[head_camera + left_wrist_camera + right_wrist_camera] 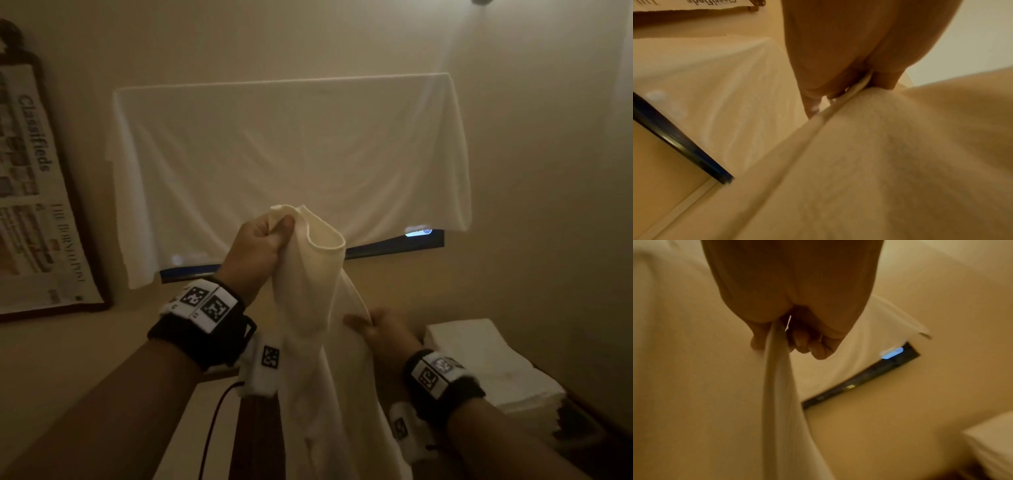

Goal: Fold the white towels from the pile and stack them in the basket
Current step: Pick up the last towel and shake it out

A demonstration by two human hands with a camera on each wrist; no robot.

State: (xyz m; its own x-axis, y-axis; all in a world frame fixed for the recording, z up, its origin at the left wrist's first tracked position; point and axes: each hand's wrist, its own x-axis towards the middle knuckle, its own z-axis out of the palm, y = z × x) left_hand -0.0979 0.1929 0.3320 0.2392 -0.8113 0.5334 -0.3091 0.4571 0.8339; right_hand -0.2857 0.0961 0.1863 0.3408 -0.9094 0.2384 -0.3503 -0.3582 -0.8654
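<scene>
A white towel (318, 308) hangs in the air in front of me, raised in both hands. My left hand (263, 240) grips its top corner up high, fingers curled round the hem (857, 86). Lower and to the right, my right hand (380, 329) pinches the towel's side edge (777, 369) between thumb and fingers. The cloth drops past the bottom of the head view. A stack of folded white towels (486, 363) sits at the lower right, seen again in the right wrist view as a pale folded stack (990, 443). No basket shows in any frame.
A white cloth (291, 164) is draped over a dark screen (394, 248) mounted on the beige wall ahead. A framed newspaper (34, 192) hangs at the left. A dark cable (212, 428) runs down under my left wrist.
</scene>
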